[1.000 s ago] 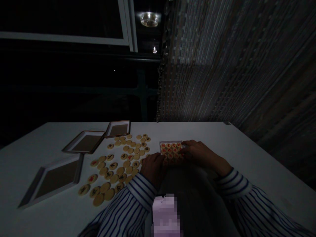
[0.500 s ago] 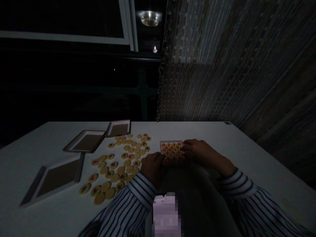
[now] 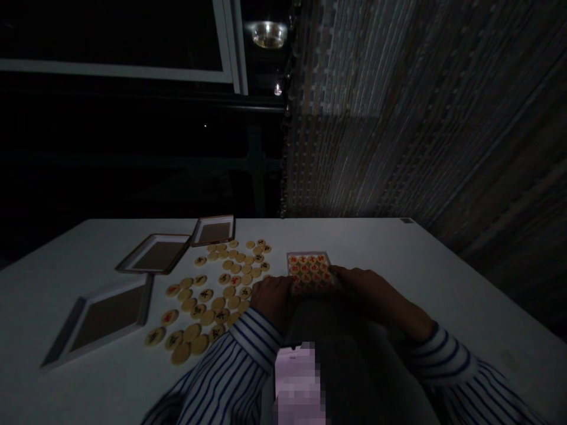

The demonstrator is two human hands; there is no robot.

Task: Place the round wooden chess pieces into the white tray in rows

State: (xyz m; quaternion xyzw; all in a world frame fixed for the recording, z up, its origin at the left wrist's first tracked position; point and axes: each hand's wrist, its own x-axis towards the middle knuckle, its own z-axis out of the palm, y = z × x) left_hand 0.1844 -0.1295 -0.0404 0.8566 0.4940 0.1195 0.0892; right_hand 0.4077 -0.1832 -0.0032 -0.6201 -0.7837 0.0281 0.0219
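Note:
A small square tray point(image 3: 290, 257) packed with round tan game pieces with red marks lies on the white table point(image 3: 398, 254) just ahead of me. My left hand point(image 3: 272, 298) curls against the tray's near left corner. My right hand point(image 3: 376, 292) lies along its near right side, fingers bent toward the tray edge. Both wrists wear blue and white striped sleeves. Several loose round pieces point(image 3: 221, 283), some marked black and some red, are spread to the left of my left hand.
Three shallow box halves lie at the left: a large one point(image 3: 104, 316) nearest, a middle one point(image 3: 155, 254), a small one point(image 3: 215, 229) farthest. A beaded curtain point(image 3: 398, 118) hangs behind the table on the right. The room is dark.
My right hand has slid back from the tray's right side toward its near right corner, uncovering more of the pieces. My left hand has barely shifted.

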